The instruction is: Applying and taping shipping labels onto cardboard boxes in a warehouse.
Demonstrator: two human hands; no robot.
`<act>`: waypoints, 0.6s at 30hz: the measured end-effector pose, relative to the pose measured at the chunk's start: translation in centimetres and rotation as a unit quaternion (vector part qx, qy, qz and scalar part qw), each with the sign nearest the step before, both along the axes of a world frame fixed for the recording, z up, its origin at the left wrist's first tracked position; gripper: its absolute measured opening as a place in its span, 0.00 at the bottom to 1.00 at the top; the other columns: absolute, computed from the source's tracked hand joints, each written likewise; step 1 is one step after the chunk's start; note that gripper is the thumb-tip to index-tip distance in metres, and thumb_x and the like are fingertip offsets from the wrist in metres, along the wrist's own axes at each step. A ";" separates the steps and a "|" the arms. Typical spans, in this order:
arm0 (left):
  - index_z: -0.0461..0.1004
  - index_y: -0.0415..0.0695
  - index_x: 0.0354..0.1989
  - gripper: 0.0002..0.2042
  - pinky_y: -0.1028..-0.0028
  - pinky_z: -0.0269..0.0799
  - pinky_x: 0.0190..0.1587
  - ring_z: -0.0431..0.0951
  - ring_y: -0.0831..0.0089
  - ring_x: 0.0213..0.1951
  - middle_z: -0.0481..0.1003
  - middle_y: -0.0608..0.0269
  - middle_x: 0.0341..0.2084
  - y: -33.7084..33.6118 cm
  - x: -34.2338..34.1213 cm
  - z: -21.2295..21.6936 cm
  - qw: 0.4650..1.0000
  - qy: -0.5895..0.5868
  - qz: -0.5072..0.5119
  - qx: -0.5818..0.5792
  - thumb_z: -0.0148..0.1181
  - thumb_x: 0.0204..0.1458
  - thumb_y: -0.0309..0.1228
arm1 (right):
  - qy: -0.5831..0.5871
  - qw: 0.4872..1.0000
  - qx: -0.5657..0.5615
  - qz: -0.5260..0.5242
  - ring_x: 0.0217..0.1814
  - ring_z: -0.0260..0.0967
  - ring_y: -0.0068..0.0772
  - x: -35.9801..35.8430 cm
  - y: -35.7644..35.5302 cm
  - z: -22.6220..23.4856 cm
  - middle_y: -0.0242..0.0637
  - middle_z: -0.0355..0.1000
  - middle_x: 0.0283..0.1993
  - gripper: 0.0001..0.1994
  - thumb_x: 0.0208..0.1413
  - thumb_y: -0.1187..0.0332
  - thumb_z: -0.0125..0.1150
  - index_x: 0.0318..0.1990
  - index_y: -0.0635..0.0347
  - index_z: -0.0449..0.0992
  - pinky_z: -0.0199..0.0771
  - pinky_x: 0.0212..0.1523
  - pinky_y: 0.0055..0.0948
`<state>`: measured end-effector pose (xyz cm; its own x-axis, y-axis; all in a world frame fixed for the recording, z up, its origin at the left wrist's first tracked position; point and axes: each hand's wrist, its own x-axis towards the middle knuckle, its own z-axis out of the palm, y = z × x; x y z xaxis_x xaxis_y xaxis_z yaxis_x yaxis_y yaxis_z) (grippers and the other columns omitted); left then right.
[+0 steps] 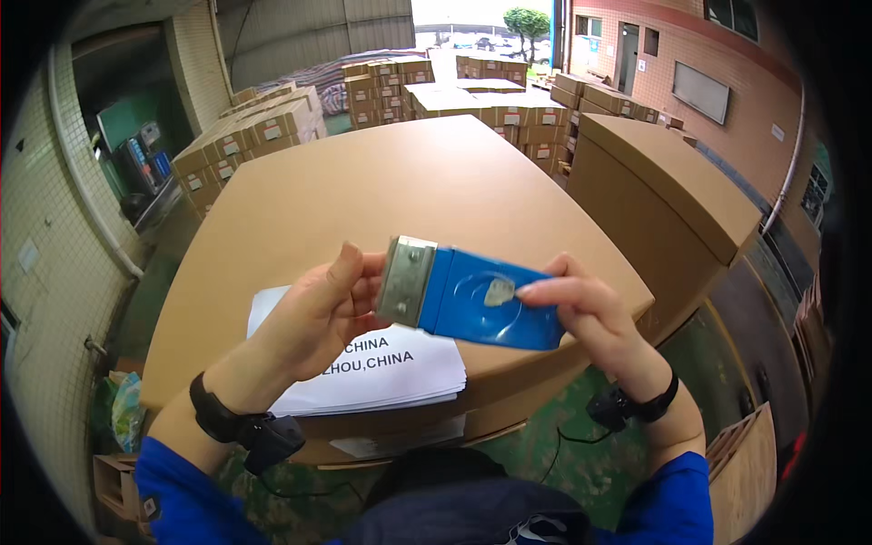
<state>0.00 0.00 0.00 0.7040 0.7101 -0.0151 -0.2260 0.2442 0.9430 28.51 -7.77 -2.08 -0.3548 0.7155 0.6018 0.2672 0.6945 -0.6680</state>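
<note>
A flat blue tool with a metal end [481, 298] is held tilted above a big brown carton [363, 195]. Two round fastenings show on its metal plate, and a worn pale patch on its blue face; its exact kind I cannot tell. My right hand [590, 313] grips the blue end, index finger lying on the face. My left hand [318, 309] is curled at the metal end, its fingers partly hidden behind the plate and its thumb raised. Under my left hand and the tool, a stack of white printed sheets [391, 386] lies on the carton's near edge.
Another tall brown carton [672, 182] stands to the right. Stacks of smaller boxes [254, 132] are at the back left, with more stacks [490, 109] beyond the big carton. A wooden board [749, 472] leans at the lower right. Green floor [581, 445] shows near me.
</note>
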 end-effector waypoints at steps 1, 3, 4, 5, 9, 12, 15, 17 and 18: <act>0.65 0.40 0.49 0.19 0.76 0.66 0.44 0.71 0.79 0.40 0.72 0.66 0.37 -0.1 0.1 -0.1 1.000 -0.005 0.003 0.025 0.48 0.56 0.41 | -0.001 1.000 0.027 0.010 0.34 0.60 0.32 -0.3 0.0 -0.3 0.38 0.63 0.36 0.19 0.48 0.80 0.45 0.46 0.54 0.74 0.62 0.39 0.25; 0.67 0.39 0.47 0.16 0.77 0.68 0.41 0.72 0.79 0.36 0.73 0.66 0.35 -1.8 2.1 -1.0 0.999 -0.024 0.012 0.027 0.48 0.57 0.38 | -0.015 0.999 0.030 0.027 0.34 0.60 0.32 1.6 -1.3 -0.4 0.39 0.63 0.36 0.19 0.48 0.80 0.43 0.46 0.54 0.74 0.62 0.38 0.24; 0.68 0.39 0.44 0.14 0.77 0.68 0.41 0.73 0.80 0.35 0.73 0.67 0.33 -1.9 2.3 -1.1 0.998 -0.018 0.036 0.045 0.49 0.56 0.36 | -0.035 0.997 0.059 0.027 0.34 0.60 0.31 1.8 -1.2 -0.5 0.39 0.63 0.36 0.18 0.48 0.78 0.48 0.47 0.54 0.73 0.62 0.37 0.25; 0.70 0.38 0.42 0.13 0.78 0.68 0.40 0.73 0.80 0.34 0.74 0.67 0.30 -2.1 2.5 -1.2 0.997 -0.003 0.056 0.060 0.50 0.56 0.35 | -0.042 0.993 0.102 0.041 0.34 0.61 0.31 2.0 -1.2 -0.6 0.39 0.62 0.36 0.17 0.47 0.76 0.53 0.48 0.54 0.73 0.63 0.36 0.26; 0.72 0.39 0.37 0.10 0.79 0.68 0.37 0.72 0.82 0.31 0.74 0.67 0.27 -1.9 2.2 -1.6 0.986 0.050 0.124 0.099 0.52 0.55 0.32 | -0.075 0.988 0.134 -0.004 0.33 0.61 0.33 2.0 -1.7 -1.4 0.39 0.62 0.35 0.22 0.41 0.69 0.64 0.49 0.51 0.72 0.65 0.34 0.28; 0.73 0.39 0.32 0.07 0.82 0.65 0.29 0.69 0.83 0.25 0.73 0.67 0.23 -0.6 -0.1 -1.8 0.917 0.167 0.253 0.260 0.53 0.53 0.30 | -0.207 0.955 0.207 -0.044 0.31 0.62 0.39 3.0 -2.1 -2.0 0.41 0.62 0.33 0.28 0.34 0.66 0.70 0.49 0.45 0.72 0.66 0.31 0.31; 0.73 0.41 0.34 0.08 0.86 0.62 0.25 0.66 0.86 0.21 0.71 0.70 0.22 0.5 -5.7 1.3 0.861 0.177 0.404 0.253 0.54 0.52 0.32 | -0.252 0.939 0.208 -0.111 0.31 0.63 0.39 6.7 -2.6 -1.5 0.40 0.63 0.33 0.28 0.29 0.69 0.69 0.46 0.47 0.73 0.67 0.31 0.33; 0.73 0.38 0.33 0.09 0.84 0.62 0.26 0.67 0.85 0.23 0.72 0.69 0.22 -0.3 -8.0 3.4 0.827 0.182 0.479 0.231 0.56 0.51 0.32 | -0.254 0.935 0.204 -0.142 0.30 0.63 0.38 8.3 -2.5 -1.6 0.40 0.63 0.31 0.28 0.27 0.71 0.68 0.46 0.49 0.73 0.67 0.31 0.32; 0.73 0.38 0.33 0.09 0.84 0.62 0.26 0.67 0.85 0.23 0.72 0.69 0.22 -0.8 -7.9 3.9 0.836 0.171 0.453 0.259 0.56 0.51 0.32 | -0.289 0.922 0.203 -0.159 0.29 0.65 0.40 8.8 -2.0 -1.7 0.41 0.64 0.32 0.28 0.30 0.70 0.67 0.47 0.45 0.72 0.69 0.31 0.34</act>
